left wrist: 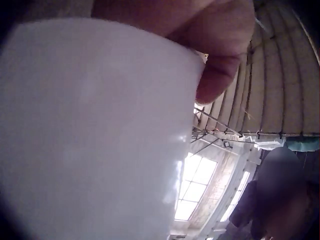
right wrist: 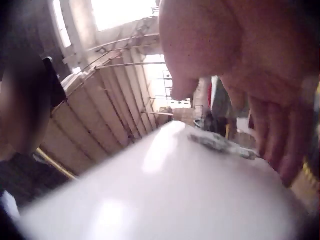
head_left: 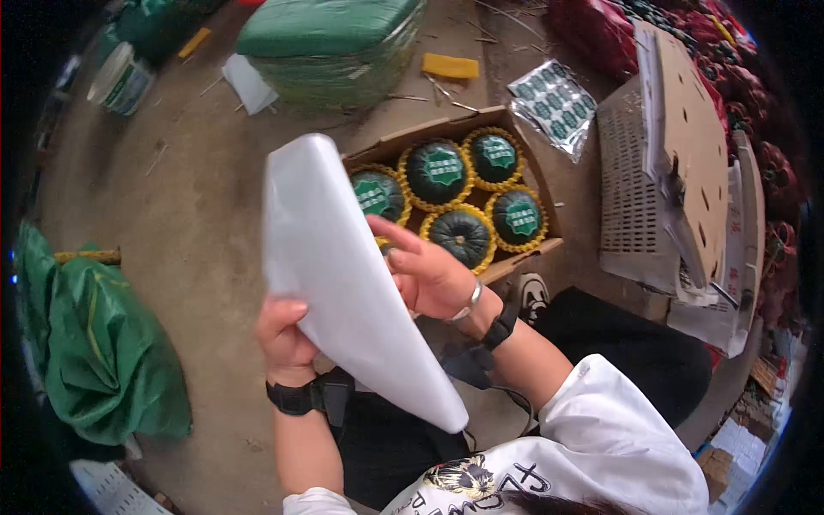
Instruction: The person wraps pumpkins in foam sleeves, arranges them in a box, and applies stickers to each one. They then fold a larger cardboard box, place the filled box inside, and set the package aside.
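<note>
A glossy white flat pack with rounded edges (head_left: 343, 266) stands tilted in front of me in the head view. My left hand (head_left: 287, 335) grips its left edge, thumb on the near face, the other fingers hidden behind. Beside its right edge is my right hand (head_left: 438, 279), fingers loosely extended. In the right wrist view these fingers (right wrist: 275, 130) hang close over the pack, near a dark green-grey patterned patch (right wrist: 220, 145) on it. Just beyond lies a cardboard box (head_left: 549, 227) of dark green squashes (head_left: 435, 172) in yellow foam nets, most with green labels; the pack hides part of it.
A sheet of green labels (head_left: 554, 107) lies right of the box. Farther right stand a white plastic crate (head_left: 635, 189) and cardboard sheets (head_left: 691, 146). At the back sits a green-topped wrapped bundle (head_left: 330, 43); green sacks (head_left: 107, 343) lie at left.
</note>
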{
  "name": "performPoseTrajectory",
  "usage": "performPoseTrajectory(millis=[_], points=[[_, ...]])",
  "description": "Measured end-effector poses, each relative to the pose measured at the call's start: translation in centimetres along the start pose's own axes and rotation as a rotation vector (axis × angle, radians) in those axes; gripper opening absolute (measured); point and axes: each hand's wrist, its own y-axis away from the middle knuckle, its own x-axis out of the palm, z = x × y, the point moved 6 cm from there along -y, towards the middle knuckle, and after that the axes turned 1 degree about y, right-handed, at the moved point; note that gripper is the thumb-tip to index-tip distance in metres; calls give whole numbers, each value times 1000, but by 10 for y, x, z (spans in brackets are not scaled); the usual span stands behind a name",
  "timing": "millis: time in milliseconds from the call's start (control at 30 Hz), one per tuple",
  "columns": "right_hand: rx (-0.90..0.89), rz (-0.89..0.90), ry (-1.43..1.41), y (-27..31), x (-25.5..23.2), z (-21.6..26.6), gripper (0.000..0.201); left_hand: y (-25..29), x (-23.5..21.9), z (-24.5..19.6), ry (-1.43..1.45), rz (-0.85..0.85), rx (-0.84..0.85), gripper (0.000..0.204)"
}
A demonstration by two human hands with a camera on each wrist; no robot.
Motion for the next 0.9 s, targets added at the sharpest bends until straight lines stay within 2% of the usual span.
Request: performPoseTrajectory(millis=[67,100,133,167,200,267,300,333,400,433,500,533,600,633,667,733,800,833,867,900], points=[[-206,-99,-89,-10,24,20,64,-5,-2,-1,6,-59,-1,67],[-246,-131,19,-10,20,28,61,-7,-9,-1,-168,-173,8,70],[-313,-206,144,-7,17,37,72,-4,-14,-2,-341,-288,12,75],[-472,-280,330,-2,21,47,78,2,-10,-6,-771,-398,98,75],[-634,-348,518,5,31,57,84,5,-6,-15,-1308,-449,346,74],[-624,-318,848,12,48,57,94,0,-2,-8,-1025,-225,293,66],[-570,-292,969,14,50,50,95,-6,5,6,-534,-71,208,46],[-597,-264,945,14,57,44,97,-4,7,8,-532,-90,218,46],[-445,-314,1042,17,50,33,95,1,14,22,-452,59,18,36],[-435,-304,1037,15,51,30,95,1,8,20,-453,44,22,36],[-944,-531,2151,25,83,37,89,-1,1,18,-580,19,9,30],[-957,-536,2165,24,86,35,73,1,5,18,-580,18,5,30],[-793,-367,2302,19,81,23,58,6,23,17,-525,59,-12,27],[-734,-326,2197,16,73,20,38,7,26,19,-522,67,-25,27],[-729,-341,2202,16,67,23,38,7,28,21,-520,81,-41,27],[-593,-311,2009,14,53,31,26,7,28,24,-511,102,-60,26],[-560,-285,2053,12,52,35,19,6,22,25,-713,127,-90,26],[-643,-264,2113,14,54,35,22,7,24,26,-598,73,-124,25],[-726,-237,2170,15,58,33,24,6,23,28,-594,76,-128,25],[-727,-249,2090,16,63,31,30,6,21,27,-661,75,-103,25]])
